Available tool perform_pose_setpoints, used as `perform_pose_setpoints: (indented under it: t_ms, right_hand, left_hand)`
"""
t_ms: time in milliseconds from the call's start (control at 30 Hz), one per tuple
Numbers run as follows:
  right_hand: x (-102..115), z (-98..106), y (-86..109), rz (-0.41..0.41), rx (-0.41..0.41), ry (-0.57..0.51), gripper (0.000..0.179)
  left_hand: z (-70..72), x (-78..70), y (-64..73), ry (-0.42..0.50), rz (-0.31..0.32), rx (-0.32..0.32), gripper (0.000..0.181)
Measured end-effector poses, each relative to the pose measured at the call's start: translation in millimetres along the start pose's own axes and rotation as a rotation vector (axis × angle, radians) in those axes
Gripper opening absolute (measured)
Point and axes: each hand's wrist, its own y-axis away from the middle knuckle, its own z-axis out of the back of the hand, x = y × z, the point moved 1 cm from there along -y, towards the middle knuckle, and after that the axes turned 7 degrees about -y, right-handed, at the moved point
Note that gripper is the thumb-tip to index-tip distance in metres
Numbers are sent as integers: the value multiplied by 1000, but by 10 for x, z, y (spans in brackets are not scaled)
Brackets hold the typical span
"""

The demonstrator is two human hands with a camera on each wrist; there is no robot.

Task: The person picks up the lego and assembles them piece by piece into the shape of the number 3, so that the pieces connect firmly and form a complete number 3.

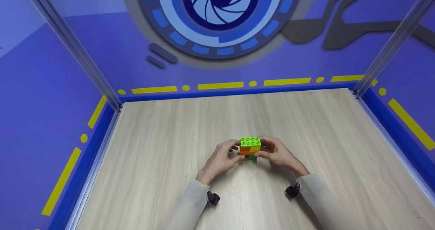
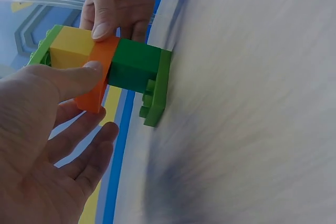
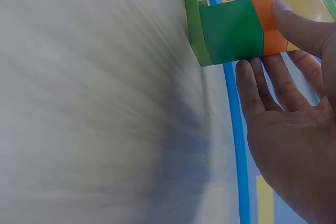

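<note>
A stack of toy building bricks (image 1: 250, 142) stands between both hands near the middle of the table. On top is a light green studded brick; beneath it come a yellow brick (image 2: 72, 45) and an orange brick (image 2: 105, 53). Lower down are a dark green brick (image 3: 232, 31) and a light green base piece (image 2: 160, 90). From the left, my left hand (image 1: 222, 157) grips the stack, its thumb on the orange brick. My right hand (image 1: 279, 152) holds the other side, thumb near the orange and yellow bricks. Whether the base touches the table cannot be told.
The pale wood-grain table (image 1: 163, 138) extends around the hands. Blue printed panels (image 1: 102, 53) with yellow dashes enclose it at the back and both sides, with metal posts (image 1: 73, 48) at the rear corners. Black wrist devices (image 1: 213, 198) sit at both sleeves.
</note>
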Motion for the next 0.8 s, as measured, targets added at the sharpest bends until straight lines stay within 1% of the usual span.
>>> perform_pose_setpoints:
  t_ms: [133, 233, 433, 600, 800]
  right_hand:
    - [1, -3, 5, 6, -6, 27, 47]
    - [-10, 1, 9, 7, -14, 38, 47]
    - [-23, 6, 19, 36, -24, 62, 47]
    - [-14, 2, 28, 49, -26, 53, 47]
    - [-4, 0, 60, 50, -27, 38, 46]
  left_hand:
    - [-31, 26, 29, 15, -11, -48, 43]
    - [-49, 34, 47, 26, -13, -70, 42]
    - [-82, 37, 62, 65, -5, -84, 38]
    - [-91, 52, 62, 52, -7, -96, 39]
    - [-93, 64, 56, 51, -2, -93, 38]
